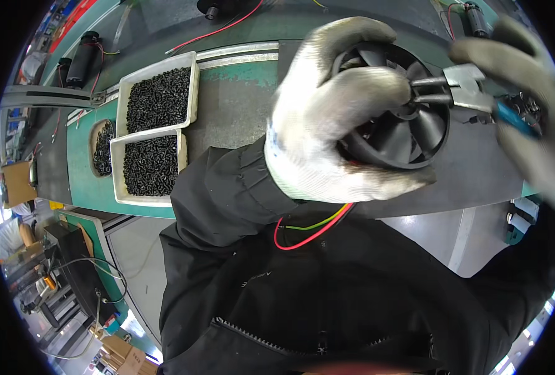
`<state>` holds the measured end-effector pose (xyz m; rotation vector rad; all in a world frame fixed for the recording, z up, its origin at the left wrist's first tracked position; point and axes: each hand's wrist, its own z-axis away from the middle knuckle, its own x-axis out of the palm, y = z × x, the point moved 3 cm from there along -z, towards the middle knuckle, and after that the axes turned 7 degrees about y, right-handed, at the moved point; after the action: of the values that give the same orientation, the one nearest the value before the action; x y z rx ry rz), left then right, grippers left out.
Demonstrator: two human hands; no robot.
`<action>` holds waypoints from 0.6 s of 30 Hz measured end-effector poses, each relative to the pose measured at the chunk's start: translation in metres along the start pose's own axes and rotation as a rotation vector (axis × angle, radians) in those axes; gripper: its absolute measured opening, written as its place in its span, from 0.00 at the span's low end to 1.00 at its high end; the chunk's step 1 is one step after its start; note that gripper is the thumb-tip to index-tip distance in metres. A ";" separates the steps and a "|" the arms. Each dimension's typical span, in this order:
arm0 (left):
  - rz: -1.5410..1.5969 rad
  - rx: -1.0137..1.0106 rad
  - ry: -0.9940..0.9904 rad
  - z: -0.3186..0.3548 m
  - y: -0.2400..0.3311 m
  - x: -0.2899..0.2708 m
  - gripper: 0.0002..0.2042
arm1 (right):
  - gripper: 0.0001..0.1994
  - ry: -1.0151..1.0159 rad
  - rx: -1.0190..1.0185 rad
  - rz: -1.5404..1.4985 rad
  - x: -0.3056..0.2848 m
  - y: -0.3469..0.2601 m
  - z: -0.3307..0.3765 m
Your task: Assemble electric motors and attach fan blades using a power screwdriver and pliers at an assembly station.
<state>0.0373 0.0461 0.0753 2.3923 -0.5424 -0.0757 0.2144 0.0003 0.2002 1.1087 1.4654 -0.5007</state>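
Observation:
My left hand (pixel 334 112), in a white knit glove smudged grey, is closed round a round black fan (pixel 409 140). Its blades and hub face up, with the thumb across the frame. Red and yellow-green wires (pixel 315 232) hang below that hand. In my right hand (pixel 527 94), also gloved and blurred by motion, is a pair of pliers (pixel 465 87) with blue grips. The two narrow jaws reach over the fan, close by its hub; whether they touch it I cannot tell.
Two white bins (pixel 187 150) of small black parts stand left on the bench, beside a smaller tray (pixel 94 165) of black rings. Black cylindrical motors with wires (pixel 85 59) lie at the far left. Another motor (pixel 475 19) lies far right. A metal rail (pixel 240 55) crosses behind the bins.

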 end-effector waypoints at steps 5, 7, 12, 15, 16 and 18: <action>-0.063 0.182 -0.044 -0.001 -0.009 -0.007 0.33 | 0.18 0.473 0.176 -0.468 0.126 0.073 0.044; -0.023 0.077 -0.032 -0.003 -0.004 -0.002 0.29 | 0.23 0.423 0.463 -0.299 0.190 0.084 0.086; -0.039 0.033 -0.082 -0.004 0.003 -0.016 0.29 | 0.35 0.378 0.573 -0.608 0.186 -0.051 0.089; -0.276 -0.028 0.181 -0.007 -0.010 0.009 0.30 | 0.37 0.559 0.646 -1.396 0.188 -0.094 0.045; -0.396 -0.110 0.241 -0.003 -0.004 0.014 0.31 | 0.33 0.556 0.716 -1.456 0.191 -0.090 0.040; -0.342 -0.056 0.106 -0.009 0.015 0.022 0.27 | 0.26 0.590 0.906 -1.530 0.202 -0.063 0.026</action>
<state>0.0537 0.0318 0.0935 2.3950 -0.0779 -0.1118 0.1994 0.0197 -0.0113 0.5152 2.5844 -2.1875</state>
